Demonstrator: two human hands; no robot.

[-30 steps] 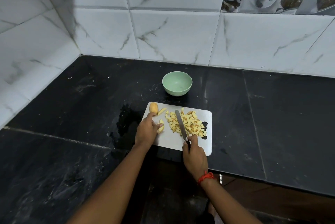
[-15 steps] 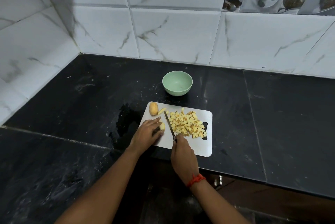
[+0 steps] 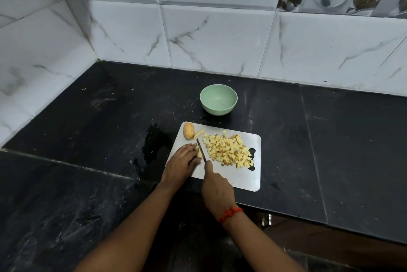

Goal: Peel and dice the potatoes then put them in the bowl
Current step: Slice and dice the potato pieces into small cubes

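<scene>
Pale yellow diced potato [image 3: 229,150], some cubes edged with brown skin, heaped mid-frame on the white cutting board [image 3: 242,180], below the mint-green bowl [image 3: 218,99] on the black counter [image 3: 88,128]. Tan potato chunk [image 3: 188,131] and one wedge [image 3: 198,134] at the board's upper left corner. Left hand [image 3: 181,163] pressing flat-fingered on a small potato piece [image 3: 199,153], mostly hiding it. Right hand [image 3: 217,188] clenched round the knife [image 3: 200,147], handle concealed, blade beside that piece.

We're on one head-worn view, looking forward and down, close over the surface [image 3: 88,130], left hand [image 3: 181,162] and right hand [image 3: 217,185] near centre, tiled wall [image 3: 220,40] far.
</scene>
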